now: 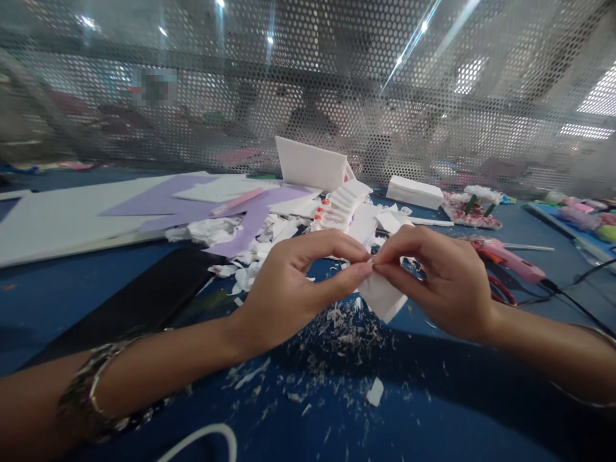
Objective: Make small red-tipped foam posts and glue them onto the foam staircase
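A small white piece of paper (384, 296) hangs from my fingertips over the blue table. My left hand (308, 282) pinches its upper edge between thumb and forefinger. Right beside it, my right hand (436, 276) pinches the same edge, so the fingertips of both hands nearly touch. Below the paper lies a scatter of fine white shreds (344, 337), with one larger white scrap (375, 391) nearer to me. Behind my hands sits a heap of crumpled white scraps (250, 273); part of it is hidden by my left hand.
White boards (86, 215) and purple sheets (149, 197) lie at the left, near a black flat object (154, 295). At the right are a pink glue gun (517, 262) with its cord and a blue tray (558, 218). A perforated metal screen (337, 83) stands behind.
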Motion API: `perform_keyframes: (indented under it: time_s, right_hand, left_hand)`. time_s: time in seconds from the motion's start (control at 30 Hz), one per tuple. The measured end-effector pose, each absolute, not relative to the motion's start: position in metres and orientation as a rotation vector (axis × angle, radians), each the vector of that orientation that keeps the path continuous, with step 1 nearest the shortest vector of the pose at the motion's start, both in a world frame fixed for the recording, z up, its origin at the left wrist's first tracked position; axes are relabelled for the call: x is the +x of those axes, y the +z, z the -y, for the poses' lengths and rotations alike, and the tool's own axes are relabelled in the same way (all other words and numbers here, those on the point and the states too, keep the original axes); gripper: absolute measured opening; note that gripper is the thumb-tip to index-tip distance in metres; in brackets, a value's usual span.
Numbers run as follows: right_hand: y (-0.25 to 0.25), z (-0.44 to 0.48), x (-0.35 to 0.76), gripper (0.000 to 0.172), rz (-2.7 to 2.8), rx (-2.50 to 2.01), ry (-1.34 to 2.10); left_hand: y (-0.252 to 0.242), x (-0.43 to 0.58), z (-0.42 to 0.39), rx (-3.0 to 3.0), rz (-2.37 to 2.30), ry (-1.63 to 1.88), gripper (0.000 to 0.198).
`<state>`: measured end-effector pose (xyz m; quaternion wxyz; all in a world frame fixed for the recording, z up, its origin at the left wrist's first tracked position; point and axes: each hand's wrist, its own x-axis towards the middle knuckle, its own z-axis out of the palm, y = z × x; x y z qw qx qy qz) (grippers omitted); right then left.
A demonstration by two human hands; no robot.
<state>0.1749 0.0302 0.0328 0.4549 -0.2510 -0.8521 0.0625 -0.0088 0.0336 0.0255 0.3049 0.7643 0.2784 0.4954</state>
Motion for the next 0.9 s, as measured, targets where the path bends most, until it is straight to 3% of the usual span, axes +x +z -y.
perform_keyframes:
  time_s: [0.23, 0.4, 0.9]
  right_hand:
    - [0.031, -0.031, 0.174, 0.002, 2.101, -0.649, 0.122]
    - [0.032, -0.035, 0.176, 0.015, 2.123, -0.620, 0.202]
    - [0.045, -0.037, 0.191, 0.016, 2.429, -0.492, -0.419]
  left_hand:
    - [0.028, -0.011, -0.035, 2.043, -0.753, 1.263, 0.003]
    - [0.032, -0.010, -0.039, 2.016, -0.817, 1.201, 0.008]
    - [0.030, -0.010, -0.043, 2.030, -0.916, 1.107, 0.015]
